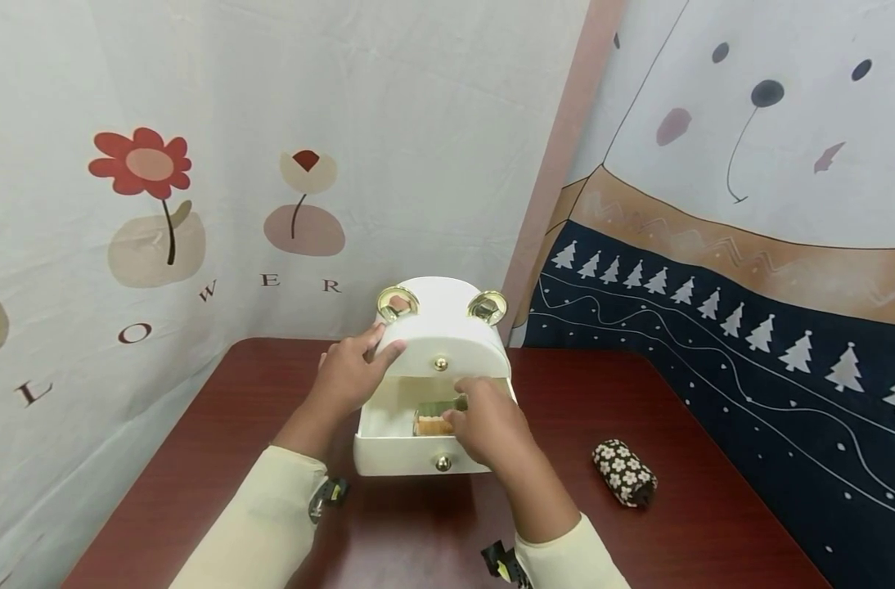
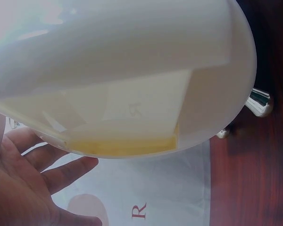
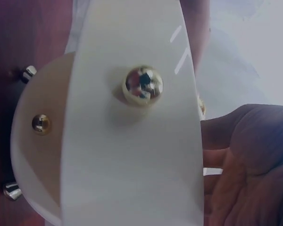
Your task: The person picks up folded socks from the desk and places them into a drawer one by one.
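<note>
A white rounded cabinet (image 1: 440, 319) with two gold ear-like rings stands on the table, its lower drawer (image 1: 396, 458) pulled out. In the drawer lies a small green and orange block-like thing (image 1: 431, 419); its exact kind is unclear. My right hand (image 1: 495, 421) reaches over the drawer's right side, its thumb and forefinger around the right end of that thing. In the right wrist view the drawer front hides the fingertips. My left hand (image 1: 352, 368) rests against the cabinet's upper left side, fingers spread, as the left wrist view also shows.
A black and white flower-patterned pouch (image 1: 624, 473) lies on the red-brown table (image 1: 565, 442) at the right. Round gold knobs (image 1: 443, 463) stick out of the cabinet front. Printed cloths hang behind and at the right.
</note>
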The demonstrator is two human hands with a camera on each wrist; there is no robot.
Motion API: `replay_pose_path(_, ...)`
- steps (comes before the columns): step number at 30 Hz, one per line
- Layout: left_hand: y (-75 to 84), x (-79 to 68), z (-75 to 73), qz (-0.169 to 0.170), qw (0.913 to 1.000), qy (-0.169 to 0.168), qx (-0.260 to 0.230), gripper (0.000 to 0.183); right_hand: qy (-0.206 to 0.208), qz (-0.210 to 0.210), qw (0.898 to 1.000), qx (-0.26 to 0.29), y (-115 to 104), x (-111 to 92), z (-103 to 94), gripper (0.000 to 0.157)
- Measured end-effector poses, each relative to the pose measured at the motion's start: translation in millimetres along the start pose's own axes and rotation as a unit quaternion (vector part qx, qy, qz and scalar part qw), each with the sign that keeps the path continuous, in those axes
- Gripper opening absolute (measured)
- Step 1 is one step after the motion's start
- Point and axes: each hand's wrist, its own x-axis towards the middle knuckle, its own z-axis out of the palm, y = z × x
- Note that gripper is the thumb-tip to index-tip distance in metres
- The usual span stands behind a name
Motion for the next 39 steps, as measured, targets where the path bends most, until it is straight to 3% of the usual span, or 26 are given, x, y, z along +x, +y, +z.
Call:
replay_pose_path(5, 0.1, 0.5, 0.5, 0.0, 1.0, 0.004, 0.002, 0.071, 0.116, -0.051, 0.992, 0.009, 1, -20, 6.9, 0.038)
replay_pose_path(10, -0.9, -0.3, -0.2, -0.004, 1.0, 0.002, 0.001, 0.071, 0.215, -0.1, 0.971, 0.042, 3, -33, 21.8, 0.029)
replay_pose_path(15, -2.5, -1.0, 0.3, -0.003, 1.0, 0.005, -0.001, 0.071, 0.277, -0.109, 0.95, 0.091, 3, -42, 41.3, 0.026)
replay_pose_path(17, -2.4, -1.3, 0.3, -0.003, 1.0, 0.007, -0.002, 0.071, 0.308, -0.117, 0.938, 0.105, 4, -45, 50.6, 0.026)
replay_pose_path(24, -3.3, -1.6, 0.8, -0.001, 1.0, 0.008, -0.004, 0.07, 0.416, -0.176, 0.88, 0.148, 19, -50, 73.6, 0.026)
replay_pose_path(27, -2.5, -1.6, 0.6, 0.001, 0.9999, 0.009, -0.005, 0.071, 0.438, -0.193, 0.865, 0.152, 22, -52, 77.1, 0.025)
replay_pose_path(30, -1.6, -2.0, 0.2, 0.0, 0.9999, 0.008, -0.006, 0.071, 0.446, -0.2, 0.858, 0.161, 23, -55, 79.6, 0.024)
replay_pose_path(33, -1.1, -2.4, 0.3, -0.001, 0.9999, 0.005, -0.01, 0.071, 0.445, -0.184, 0.858, 0.179, 23, -59, 82.3, 0.024)
replay_pose_path(35, -0.9, -2.3, 0.6, 0.0, 0.9999, 0.002, -0.011, 0.071, 0.433, -0.161, 0.864, 0.199, 22, -62, 84.7, 0.026)
replay_pose_path(39, -1.3, -2.1, 1.3, 0.003, 1.0, 0.007, -0.005, 0.07, 0.395, -0.108, 0.886, 0.216, 20, -68, 89.6, 0.027)
